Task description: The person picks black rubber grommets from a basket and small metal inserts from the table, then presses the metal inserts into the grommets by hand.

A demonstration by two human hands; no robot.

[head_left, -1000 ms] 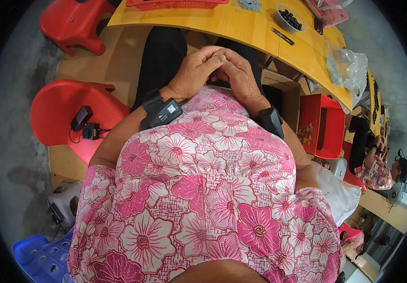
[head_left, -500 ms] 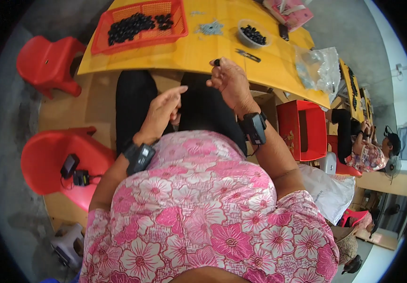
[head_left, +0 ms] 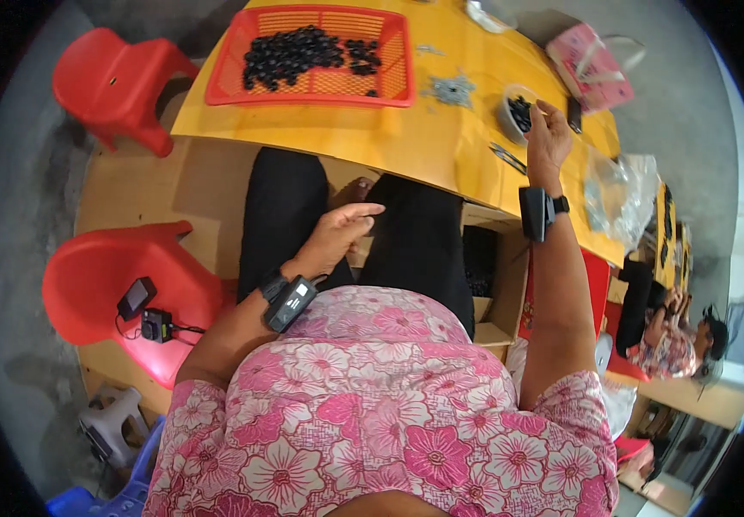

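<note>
My right hand (head_left: 549, 140) reaches over the table at the rim of a clear plastic bowl (head_left: 504, 115) that holds small black pieces (head_left: 520, 111). Its fingers are loosely bent and apart, and no piece shows between them. In front of my lap hangs my left hand (head_left: 336, 239), index finger stretched out, the other fingers curled, with nothing visible in it. Both wrists wear black strapped devices. A pair of thread snips (head_left: 507, 158) lies on the yellow table (head_left: 320, 132) just nearer than the bowl.
A red basket (head_left: 311, 99) with many black pieces stands at the table's far left. Small grey pieces (head_left: 452, 90) lie beside it. On the right are a pink bag (head_left: 591, 67) and clear plastic bags (head_left: 626, 198). Red chairs (head_left: 113, 82) stand left; another person (head_left: 669, 340) sits far right.
My right hand has moved away and rightward to the bowl; the black piece it pinched no longer shows. My left hand stays over my lap, and the view has shifted.
</note>
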